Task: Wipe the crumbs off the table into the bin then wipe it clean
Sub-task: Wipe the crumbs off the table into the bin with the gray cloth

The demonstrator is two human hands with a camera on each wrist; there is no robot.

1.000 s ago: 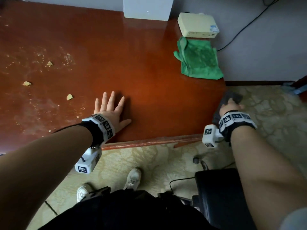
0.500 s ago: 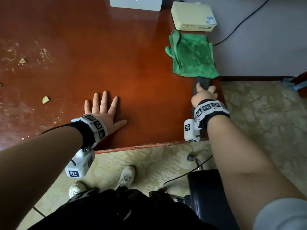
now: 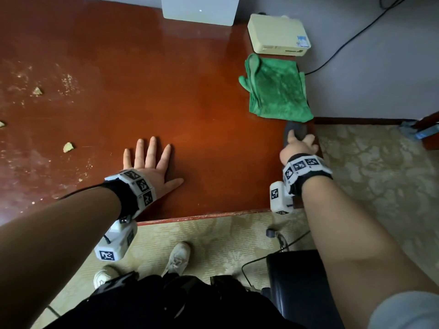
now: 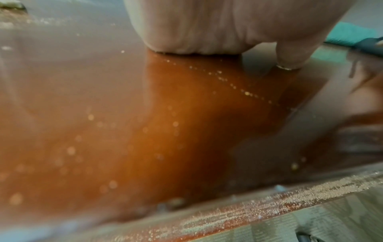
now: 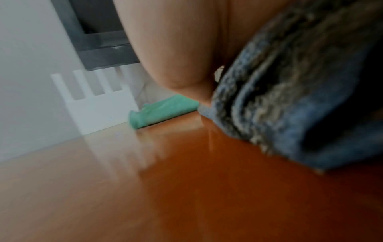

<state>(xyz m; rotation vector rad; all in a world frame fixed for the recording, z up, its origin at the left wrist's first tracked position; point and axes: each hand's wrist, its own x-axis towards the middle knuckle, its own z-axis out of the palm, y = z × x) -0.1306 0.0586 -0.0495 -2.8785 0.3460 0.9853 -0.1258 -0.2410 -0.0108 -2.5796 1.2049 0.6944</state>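
While my left hand (image 3: pixel 152 166) lay flat on the red-brown table (image 3: pixel 202 96), palm down with fingers straight and spread and the thumb splayed toward the right, my right hand (image 3: pixel 298 148) was at the table's right edge, its fingers curled round a grey-blue cloth (image 3: pixel 295 129). That forearm ran in from the lower right, knuckles up. From the right wrist view the cloth (image 5: pixel 290 101) hung bunched and folded, touching the tabletop, its long axis running roughly away from me toward the green cloth (image 3: pixel 276 91) just beyond it. Past that sat a cream box (image 3: pixel 278 35). Crumbs (image 3: pixel 68 147) lay well to the left of my left hand.
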